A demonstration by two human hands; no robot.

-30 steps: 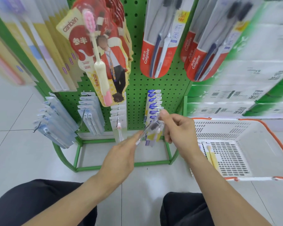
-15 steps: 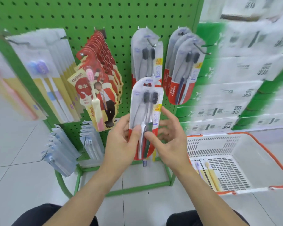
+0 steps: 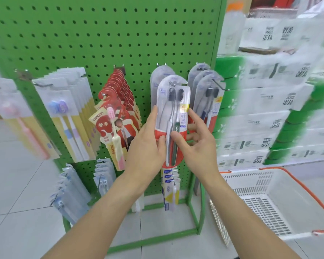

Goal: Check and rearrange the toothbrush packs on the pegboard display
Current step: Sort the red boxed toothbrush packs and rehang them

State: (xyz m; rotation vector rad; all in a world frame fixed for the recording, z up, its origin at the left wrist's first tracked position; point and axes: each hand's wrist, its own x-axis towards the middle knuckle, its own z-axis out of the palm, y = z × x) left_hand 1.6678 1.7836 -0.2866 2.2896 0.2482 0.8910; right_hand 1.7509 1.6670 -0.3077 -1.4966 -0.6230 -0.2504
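Left hand (image 3: 148,146): gripped the twin-brush pack (image 3: 173,116) by its left edge, thumb on the front.
Right hand (image 3: 196,144): pinched its right edge.
Change: half a second before, the pack was lower; now its top had reached the hook (image 3: 173,83), so rehanging looked close.
Writing: "纤柔" on the pack; "canban" on the red pack (image 3: 111,126).

A shop is shown. Many toothbrush packs (image 3: 173,116) are hung in rows on hooks on a green pegboard (image 3: 101,34). At 3 o'clock, packs of tissue (image 3: 269,101) are stacked high on green shelves. At 4 o'clock, a white shopping basket (image 3: 269,202) is set on the tiled floor (image 3: 17,184).
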